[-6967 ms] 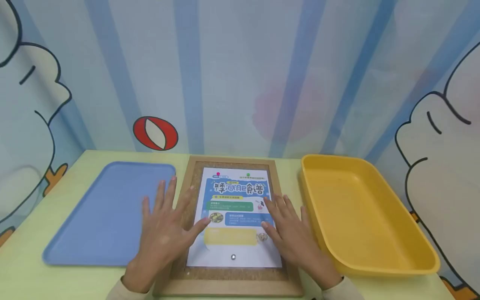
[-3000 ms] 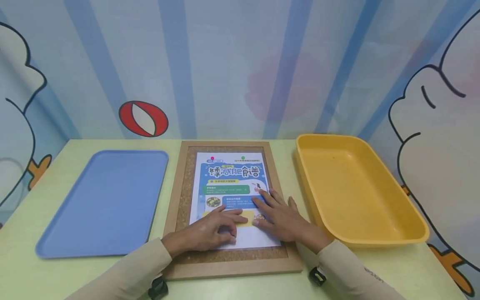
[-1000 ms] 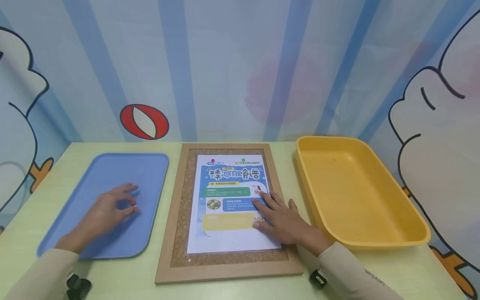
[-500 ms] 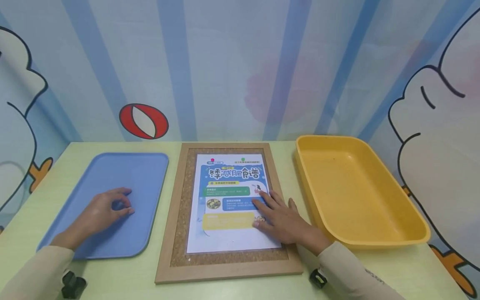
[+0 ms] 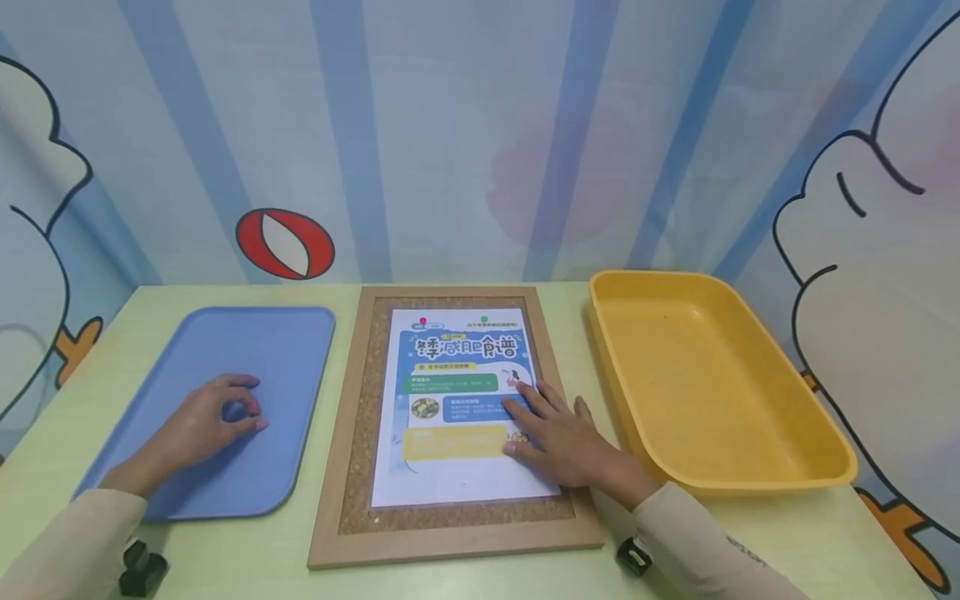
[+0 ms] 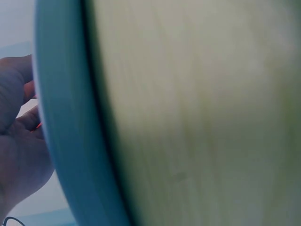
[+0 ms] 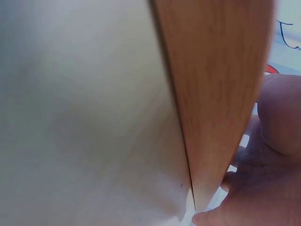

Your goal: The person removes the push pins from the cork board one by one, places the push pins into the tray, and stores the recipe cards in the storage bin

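My left hand [image 5: 204, 423] is low over the blue tray [image 5: 281, 342], its thumb and index fingertips close together near the tray surface. No object shows between them; the fingers could hide something small. My right hand [image 5: 562, 437] rests with fingers spread on the right side of a printed paper sheet [image 5: 450, 487]. That sheet lies on a wood-framed cork board [image 5: 356, 433]. A pink pushpin [image 5: 423, 321] and a green pushpin [image 5: 484, 319] sit at its top edge. In the right wrist view, the hand [image 7: 268, 174] is beside the wooden frame [image 7: 216, 84].
A deep yellow tray [image 5: 712, 392] stands right of the board, close to my right forearm. Pale yellow tabletop [image 5: 420, 575] shows around the items. A printed fabric backdrop [image 5: 465, 150] rises behind the table.
The silver pushpin at the paper's bottom is gone, leaving a small mark. My left hand went from that spot to the blue tray and stays low there. My right hand stays on the sheet.
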`<control>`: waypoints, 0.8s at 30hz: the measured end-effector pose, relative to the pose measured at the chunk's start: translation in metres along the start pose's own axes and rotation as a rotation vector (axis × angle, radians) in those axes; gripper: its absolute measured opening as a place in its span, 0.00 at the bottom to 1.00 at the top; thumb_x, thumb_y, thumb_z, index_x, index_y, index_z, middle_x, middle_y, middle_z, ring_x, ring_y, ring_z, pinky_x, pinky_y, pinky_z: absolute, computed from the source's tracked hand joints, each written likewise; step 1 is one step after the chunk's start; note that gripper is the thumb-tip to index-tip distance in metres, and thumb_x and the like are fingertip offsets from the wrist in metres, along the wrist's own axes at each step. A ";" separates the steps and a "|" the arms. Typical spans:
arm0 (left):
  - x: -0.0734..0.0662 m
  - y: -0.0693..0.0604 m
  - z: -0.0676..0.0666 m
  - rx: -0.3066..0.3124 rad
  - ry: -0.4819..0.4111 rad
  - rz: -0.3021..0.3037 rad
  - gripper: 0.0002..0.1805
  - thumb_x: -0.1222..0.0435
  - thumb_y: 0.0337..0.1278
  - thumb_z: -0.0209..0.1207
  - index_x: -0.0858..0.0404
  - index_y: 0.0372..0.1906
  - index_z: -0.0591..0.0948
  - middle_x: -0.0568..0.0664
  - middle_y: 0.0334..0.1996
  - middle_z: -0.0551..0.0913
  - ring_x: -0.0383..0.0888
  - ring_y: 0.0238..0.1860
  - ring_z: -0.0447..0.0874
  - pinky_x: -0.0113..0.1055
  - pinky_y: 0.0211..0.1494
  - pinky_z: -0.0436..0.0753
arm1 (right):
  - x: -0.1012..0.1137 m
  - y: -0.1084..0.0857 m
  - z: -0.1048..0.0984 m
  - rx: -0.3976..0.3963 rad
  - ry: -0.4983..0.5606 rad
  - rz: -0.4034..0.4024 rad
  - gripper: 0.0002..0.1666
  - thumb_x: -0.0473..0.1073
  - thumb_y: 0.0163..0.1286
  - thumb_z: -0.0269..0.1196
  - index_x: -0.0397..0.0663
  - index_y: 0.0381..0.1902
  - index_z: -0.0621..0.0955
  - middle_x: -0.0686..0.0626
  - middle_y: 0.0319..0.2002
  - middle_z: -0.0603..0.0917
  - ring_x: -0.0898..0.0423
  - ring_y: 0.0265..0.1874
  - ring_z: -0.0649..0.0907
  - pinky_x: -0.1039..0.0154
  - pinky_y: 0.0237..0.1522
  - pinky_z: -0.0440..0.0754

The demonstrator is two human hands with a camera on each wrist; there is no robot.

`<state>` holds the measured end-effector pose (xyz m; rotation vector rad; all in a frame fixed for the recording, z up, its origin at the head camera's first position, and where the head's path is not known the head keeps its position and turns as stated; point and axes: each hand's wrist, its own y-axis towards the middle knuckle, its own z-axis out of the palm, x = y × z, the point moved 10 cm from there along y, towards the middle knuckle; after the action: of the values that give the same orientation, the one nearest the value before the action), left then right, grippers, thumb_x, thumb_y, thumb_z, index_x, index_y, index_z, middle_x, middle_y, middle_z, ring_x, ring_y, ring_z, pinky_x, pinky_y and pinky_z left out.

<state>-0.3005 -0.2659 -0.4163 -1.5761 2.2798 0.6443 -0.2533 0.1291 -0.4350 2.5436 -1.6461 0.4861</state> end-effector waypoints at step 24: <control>-0.069 0.041 -0.012 -0.069 -0.133 0.007 0.25 0.65 0.60 0.67 0.69 0.61 0.79 0.66 0.61 0.80 0.66 0.66 0.74 0.62 0.64 0.74 | 0.000 0.001 -0.003 -0.009 0.011 0.002 0.38 0.63 0.75 0.52 0.57 0.77 0.62 0.46 0.80 0.54 0.39 0.80 0.47 0.21 0.68 0.47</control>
<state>-0.3143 -0.2047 -0.3650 -1.5082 2.1888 0.8119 -0.2549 0.1291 -0.4325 2.5283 -1.6438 0.4917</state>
